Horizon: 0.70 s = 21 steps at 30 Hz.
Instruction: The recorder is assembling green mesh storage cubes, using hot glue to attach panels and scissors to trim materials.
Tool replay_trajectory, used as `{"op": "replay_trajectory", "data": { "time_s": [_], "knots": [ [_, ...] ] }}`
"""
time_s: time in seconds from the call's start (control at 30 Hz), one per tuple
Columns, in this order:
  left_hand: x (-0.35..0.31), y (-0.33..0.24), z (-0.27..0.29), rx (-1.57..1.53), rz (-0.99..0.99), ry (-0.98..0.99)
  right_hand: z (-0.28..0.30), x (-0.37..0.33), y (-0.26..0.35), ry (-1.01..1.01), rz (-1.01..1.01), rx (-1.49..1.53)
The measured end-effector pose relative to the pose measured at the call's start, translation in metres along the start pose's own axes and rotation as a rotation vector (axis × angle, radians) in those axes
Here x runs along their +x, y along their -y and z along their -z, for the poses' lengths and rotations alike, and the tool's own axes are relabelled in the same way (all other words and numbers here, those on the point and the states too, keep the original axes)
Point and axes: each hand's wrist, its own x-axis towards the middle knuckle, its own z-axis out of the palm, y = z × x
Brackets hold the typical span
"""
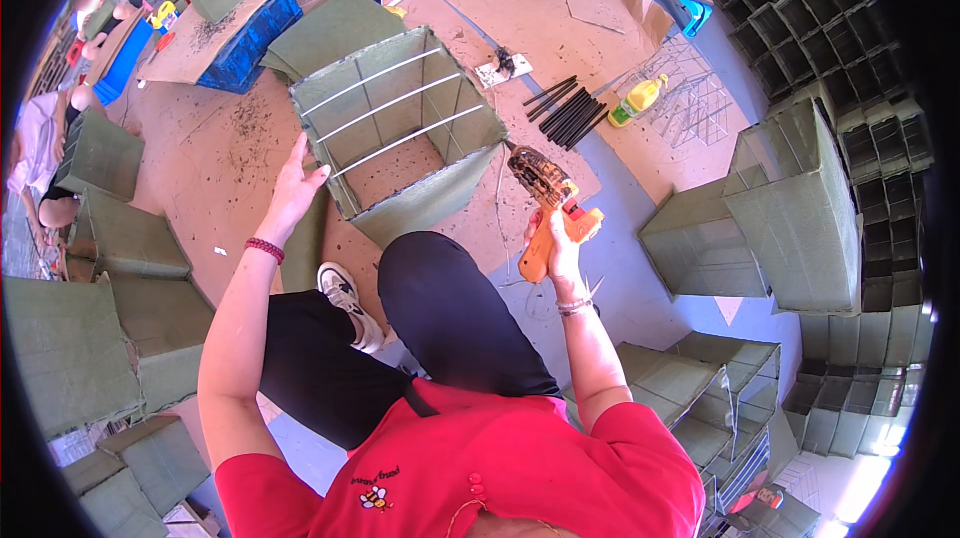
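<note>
A green open-topped box [420, 210] made of fabric-like panels stands tilted before my knees. Thin white rods [390, 101] run across its opening, and brown board shows through its bottom. My left hand [290, 186] is at the box's left side, fingers stretched out and thumb apart by the rim. To the right of the box, my right hand [564, 246] grips an orange glue gun [537, 256]. Its front end is coated in dark, charred-looking residue and points up toward the box's right corner.
Black glue sticks [572, 118] lie beyond the glue gun, beside a yellow-green bottle [638, 101]. A white plate with dark residue [503, 67] is farther back. Green boxes [795, 203] stack at right and left. A person [45, 153] sits far left; a blue stool [683, 0] stands behind.
</note>
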Motion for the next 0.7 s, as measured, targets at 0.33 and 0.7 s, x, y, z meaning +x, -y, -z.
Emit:
{"op": "replay_trajectory", "data": {
  "time_s": [0.33,0.7],
  "knots": [
    [-0.003,-0.003,0.0,-0.03,0.006,0.0,-0.011,0.005,0.009,0.069,0.108,0.018],
    [0.003,0.008,-0.002,0.03,-0.076,-0.023,-0.008,0.0,0.009,0.082,0.123,0.013]
  ]
}}
